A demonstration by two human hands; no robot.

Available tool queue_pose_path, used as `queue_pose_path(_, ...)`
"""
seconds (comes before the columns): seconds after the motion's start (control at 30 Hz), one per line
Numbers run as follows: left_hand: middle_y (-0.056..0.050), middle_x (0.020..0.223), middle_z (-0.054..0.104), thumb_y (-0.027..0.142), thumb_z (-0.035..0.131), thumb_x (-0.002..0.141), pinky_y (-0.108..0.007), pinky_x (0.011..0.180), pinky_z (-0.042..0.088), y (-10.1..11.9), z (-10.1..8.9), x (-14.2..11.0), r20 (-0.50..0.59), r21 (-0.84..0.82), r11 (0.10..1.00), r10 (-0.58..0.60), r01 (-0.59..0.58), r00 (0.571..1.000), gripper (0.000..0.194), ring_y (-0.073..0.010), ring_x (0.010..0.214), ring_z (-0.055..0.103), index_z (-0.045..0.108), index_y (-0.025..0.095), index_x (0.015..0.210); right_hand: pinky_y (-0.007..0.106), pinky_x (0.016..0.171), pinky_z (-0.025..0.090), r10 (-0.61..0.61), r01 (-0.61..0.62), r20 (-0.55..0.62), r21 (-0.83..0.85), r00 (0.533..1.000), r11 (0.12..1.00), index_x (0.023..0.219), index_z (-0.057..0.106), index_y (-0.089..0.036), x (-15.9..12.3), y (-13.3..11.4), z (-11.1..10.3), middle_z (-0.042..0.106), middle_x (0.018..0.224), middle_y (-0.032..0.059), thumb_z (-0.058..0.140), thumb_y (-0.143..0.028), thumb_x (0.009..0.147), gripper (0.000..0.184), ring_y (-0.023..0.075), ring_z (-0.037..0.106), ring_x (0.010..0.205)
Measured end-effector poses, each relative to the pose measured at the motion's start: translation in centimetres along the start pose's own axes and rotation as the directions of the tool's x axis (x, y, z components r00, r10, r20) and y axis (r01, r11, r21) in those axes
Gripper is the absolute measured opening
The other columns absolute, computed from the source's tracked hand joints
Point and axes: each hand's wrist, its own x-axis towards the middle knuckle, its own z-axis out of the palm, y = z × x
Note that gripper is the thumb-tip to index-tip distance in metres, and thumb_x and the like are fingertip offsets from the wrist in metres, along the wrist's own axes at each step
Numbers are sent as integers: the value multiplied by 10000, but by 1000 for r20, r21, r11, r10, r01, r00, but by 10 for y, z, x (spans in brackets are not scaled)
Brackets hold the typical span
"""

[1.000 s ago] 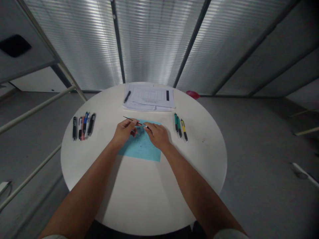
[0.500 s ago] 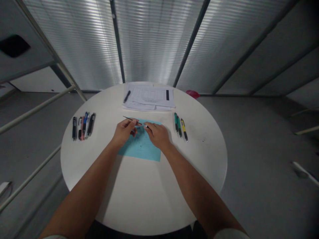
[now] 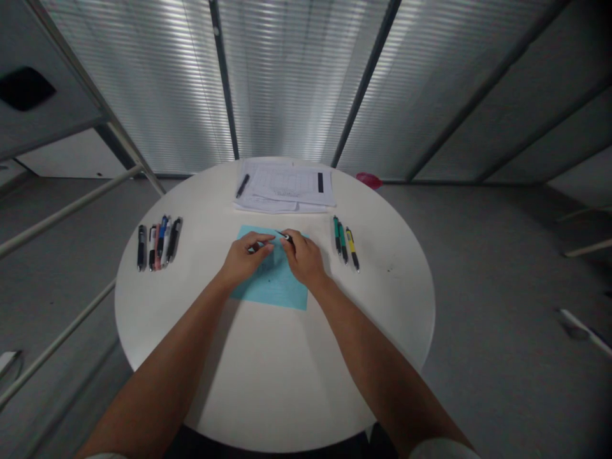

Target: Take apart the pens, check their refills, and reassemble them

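Observation:
Over the upper part of a light blue sheet, both hands are close together. My right hand grips a dark pen barrel, most of it hidden by the fingers. From the barrel's end a thin dark pen refill sticks out toward the upper left. My left hand is just left of it, thumb and forefinger curved and apart, with nothing seen between them. A small dark speck lies on the sheet below the hands.
On the round white table, several pens lie in a group at left. Two green pens and a yellow pen are at right. Printed papers with a black pen on them sit at the far edge.
The thin refill, earlier between my left fingertips, now sits mostly inside the barrel in my right hand. My left fingers have let go of it and spread.

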Motion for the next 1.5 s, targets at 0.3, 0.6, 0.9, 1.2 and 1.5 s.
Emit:
queue_pose_path(0.3,-136,1054,629,337,664,813,-487,974,332,-31,-4,4,-47,550,832,121,-75,992,303,-317,1053,513,748,206,1074,307,847,462,15,-16,-130,-8,991,1000,1085,611,-196,2,4,0,733,1012,86,309,-434,1028,389,209,671,930)
queue_pose_path(0.6,-97,1057,671,313,600,856,-457,878,362,-25,-1,2,-1,683,730,3,-1,1000,198,-321,1030,504,758,255,961,313,804,415,-70,61,-133,-71,989,996,1011,627,-207,1,8,5,734,927,64,368,-441,1018,349,202,656,857)
queue_pose_path(0.9,-87,981,717,325,571,893,-410,925,372,-17,-3,5,-103,424,905,60,-11,993,203,-270,1006,558,725,197,929,341,851,361,-70,69,-10,-109,997,992,1050,641,-210,1,3,1,722,955,57,388,-477,1009,370,209,615,916)
queue_pose_path(1.2,-39,781,665,366,667,809,-262,573,381,1,8,5,-154,-274,949,-201,154,967,206,-111,595,505,696,165,844,359,844,312,-68,78,57,-190,996,979,1298,597,-277,1,0,-4,692,1031,66,303,-491,1023,456,223,559,970)
queue_pose_path(1.5,-6,661,594,293,758,730,-242,532,394,-4,12,3,72,-553,777,-313,299,947,243,-95,560,501,729,154,928,360,828,289,-72,88,79,-228,994,970,1299,606,-293,0,1,-2,703,1035,57,293,-503,1020,470,223,543,957)
